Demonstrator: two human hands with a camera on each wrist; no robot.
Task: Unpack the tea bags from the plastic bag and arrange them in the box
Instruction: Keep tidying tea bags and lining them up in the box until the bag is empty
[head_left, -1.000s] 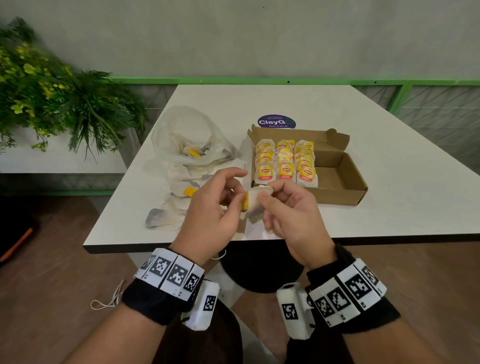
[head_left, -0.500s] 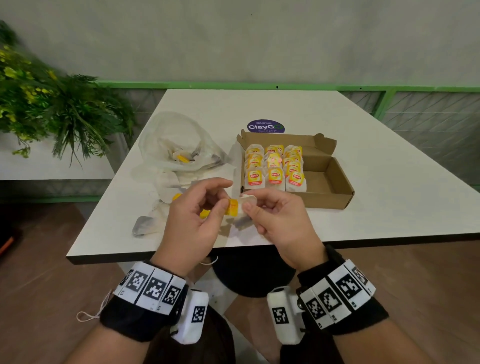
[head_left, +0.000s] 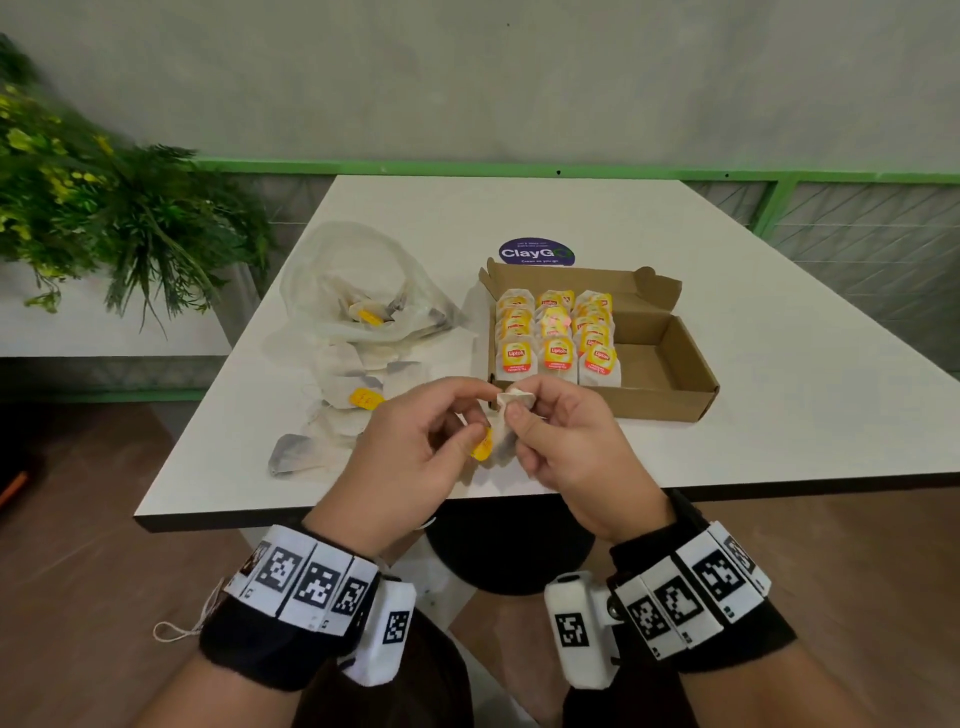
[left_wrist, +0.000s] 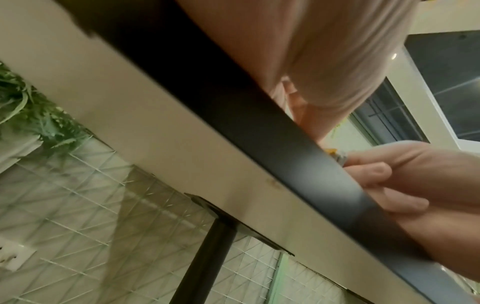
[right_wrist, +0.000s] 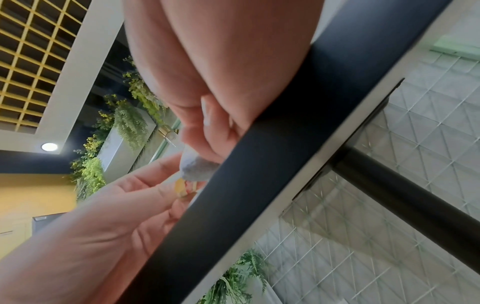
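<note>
- Holding one tea bag (head_left: 506, 421) between both hands, the right hand (head_left: 566, 441) pinches its paper and the left hand (head_left: 415, 457) pinches its yellow tag (head_left: 482, 446).
- Just past the pinch sits the box (head_left: 670, 364); the plastic bag (head_left: 358, 291) lies off to its left.
- Pulling too hard could tear the thin paper or snap the string.

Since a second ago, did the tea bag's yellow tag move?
Yes. The yellow tag, pinched by the left hand, dropped toward the person, away from the near edge of the cardboard box; the right hand holds the tea bag.
</note>
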